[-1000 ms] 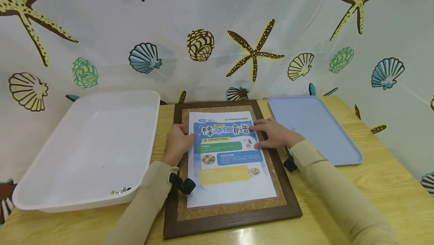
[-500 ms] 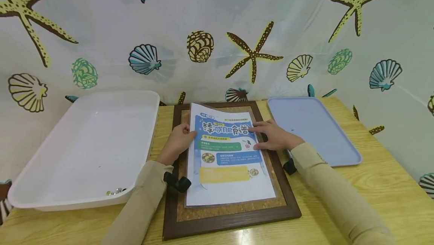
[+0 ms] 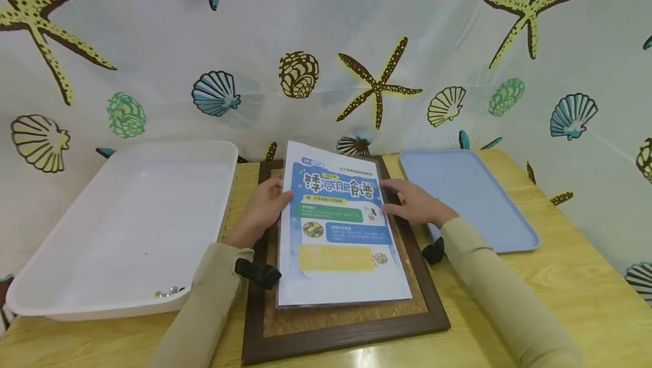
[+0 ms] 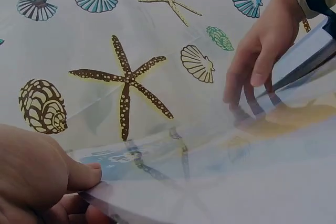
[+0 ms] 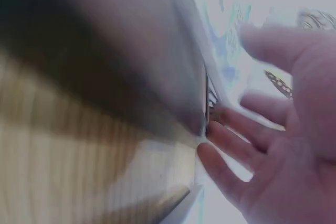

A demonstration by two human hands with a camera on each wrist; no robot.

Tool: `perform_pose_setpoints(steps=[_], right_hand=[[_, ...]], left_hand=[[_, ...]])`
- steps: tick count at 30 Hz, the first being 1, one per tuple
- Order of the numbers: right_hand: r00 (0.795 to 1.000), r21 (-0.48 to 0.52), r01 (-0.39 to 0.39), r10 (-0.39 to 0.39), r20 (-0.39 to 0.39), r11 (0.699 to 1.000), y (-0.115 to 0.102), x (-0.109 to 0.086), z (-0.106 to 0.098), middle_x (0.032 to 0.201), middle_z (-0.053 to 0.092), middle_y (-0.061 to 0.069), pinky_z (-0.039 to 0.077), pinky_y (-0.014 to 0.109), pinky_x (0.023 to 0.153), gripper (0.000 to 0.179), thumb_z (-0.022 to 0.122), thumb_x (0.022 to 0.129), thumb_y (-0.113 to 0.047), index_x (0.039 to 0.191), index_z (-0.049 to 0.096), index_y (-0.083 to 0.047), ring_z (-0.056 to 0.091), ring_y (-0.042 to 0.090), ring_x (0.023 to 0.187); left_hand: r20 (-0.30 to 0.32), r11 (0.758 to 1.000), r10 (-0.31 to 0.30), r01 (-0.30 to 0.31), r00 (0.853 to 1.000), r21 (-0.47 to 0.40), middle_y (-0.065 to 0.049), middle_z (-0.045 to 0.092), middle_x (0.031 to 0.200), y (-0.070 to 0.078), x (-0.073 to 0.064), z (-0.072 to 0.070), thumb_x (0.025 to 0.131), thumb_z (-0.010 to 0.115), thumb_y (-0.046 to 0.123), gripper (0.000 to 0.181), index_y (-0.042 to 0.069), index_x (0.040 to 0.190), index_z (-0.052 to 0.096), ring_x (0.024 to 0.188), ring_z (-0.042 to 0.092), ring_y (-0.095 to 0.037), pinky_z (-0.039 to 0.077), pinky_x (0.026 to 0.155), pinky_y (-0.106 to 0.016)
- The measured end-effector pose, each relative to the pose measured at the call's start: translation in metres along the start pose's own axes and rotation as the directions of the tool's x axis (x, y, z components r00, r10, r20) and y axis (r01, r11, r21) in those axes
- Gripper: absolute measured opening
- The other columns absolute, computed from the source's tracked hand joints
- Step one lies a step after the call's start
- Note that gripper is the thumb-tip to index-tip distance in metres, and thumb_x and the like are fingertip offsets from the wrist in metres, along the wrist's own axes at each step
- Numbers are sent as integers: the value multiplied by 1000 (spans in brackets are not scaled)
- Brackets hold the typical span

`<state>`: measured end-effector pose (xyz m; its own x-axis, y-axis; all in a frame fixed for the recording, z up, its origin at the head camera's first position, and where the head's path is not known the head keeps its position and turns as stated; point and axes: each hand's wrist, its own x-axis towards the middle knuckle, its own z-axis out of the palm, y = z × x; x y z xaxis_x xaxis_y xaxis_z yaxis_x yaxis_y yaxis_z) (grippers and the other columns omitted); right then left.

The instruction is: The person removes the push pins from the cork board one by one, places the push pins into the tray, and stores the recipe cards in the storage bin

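Observation:
A glossy printed sheet (image 3: pixel 346 286) with blue, green and yellow panels lies over a cork board (image 3: pixel 292 322) in a dark brown frame. Its upper left part is raised off the board. My left hand (image 3: pixel 262 209) pinches the sheet's left edge, with the thumb on top, as the left wrist view shows at the sheet corner (image 4: pixel 102 184). At the right edge, my right hand (image 3: pixel 417 201) touches the sheet with extended fingers. In the right wrist view the thumb and fingers (image 5: pixel 226 174) stand apart beside the board's side.
To the left stands a large white tub (image 3: pixel 127 215) with a few small shiny pieces (image 3: pixel 170 292) near its front wall. A light blue tray (image 3: pixel 474 198) lies at the right. Behind the wooden table (image 3: pixel 575 277) hangs a curtain (image 3: pixel 168 28) with shells and starfish.
The sheet's upper left part has risen from the board, lifted by my left hand. My right hand has shifted slightly right, staying at the sheet's right edge.

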<state>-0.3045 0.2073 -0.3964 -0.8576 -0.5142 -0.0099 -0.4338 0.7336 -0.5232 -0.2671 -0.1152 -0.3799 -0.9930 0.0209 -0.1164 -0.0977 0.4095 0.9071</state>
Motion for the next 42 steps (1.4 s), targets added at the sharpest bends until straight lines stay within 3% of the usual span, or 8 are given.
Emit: perform_pose_setpoints(steps=[5,8,12,17,22,29,37,42], right_hand=[[991,188,-90,106,-80,978,-2,-2,-6,118,58,14,49,37,79,50,51,94,-28,136,40,-4,57,26,100],[995,295,-90,100,-22,951,-5,-8,-8,89,64,11,44,30,62,34,48,95,-25,121,52,-3,57,25,77],[997,404,-61,35,71,913,-11,-17,-8,64,52,6,37,28,51,20,43,97,-19,103,53,-3,46,29,57],[998,445,-23,-7,65,895,-22,-17,-7,58,46,4,34,25,47,18,39,98,-15,96,47,1,41,23,49],[999,474,-12,-5,35,880,-31,-8,-9,54,45,4,36,28,48,16,38,98,-14,96,43,1,43,23,49],[999,549,-42,42,13,835,-54,9,-1,58,47,5,40,29,49,21,37,99,-13,108,47,3,45,16,49],[998,600,-19,-16,53,800,-93,41,20,61,51,4,36,26,47,24,35,99,-9,111,51,4,46,13,48],[994,622,-32,-39,100,782,-118,62,35,66,53,5,39,26,51,23,37,99,-10,112,50,3,49,13,52]], left_hand=[[-30,997,12,-14,999,-76,-18,60,111,9,-2,-4,96,47,23,32,8,124,45,81,68,-24,56,64,-30],[-50,997,3,-7,999,-74,-18,59,111,12,-2,-6,97,45,24,32,7,125,44,82,67,-22,55,66,-28],[-67,998,-22,17,997,-66,-19,57,113,11,-5,-11,97,44,23,35,6,128,42,88,65,-25,55,71,-30],[-74,1000,-8,6,997,-19,-20,56,113,10,-12,-21,97,45,26,37,3,126,44,90,61,-26,53,75,-30],[-95,999,-25,28,995,38,-21,60,111,18,-15,-33,95,48,30,41,1,124,45,83,64,-22,49,64,-23],[-22,968,-47,51,999,245,-25,49,125,34,-26,-64,92,48,18,60,2,142,18,101,61,-33,53,80,-36],[-62,919,-35,57,997,389,-29,44,126,20,-35,-106,91,49,12,63,-4,144,18,105,54,-37,50,87,-45],[-89,898,-84,114,992,424,-30,42,126,5,-37,-135,92,49,10,65,-4,144,15,103,52,-38,48,89,-48]])
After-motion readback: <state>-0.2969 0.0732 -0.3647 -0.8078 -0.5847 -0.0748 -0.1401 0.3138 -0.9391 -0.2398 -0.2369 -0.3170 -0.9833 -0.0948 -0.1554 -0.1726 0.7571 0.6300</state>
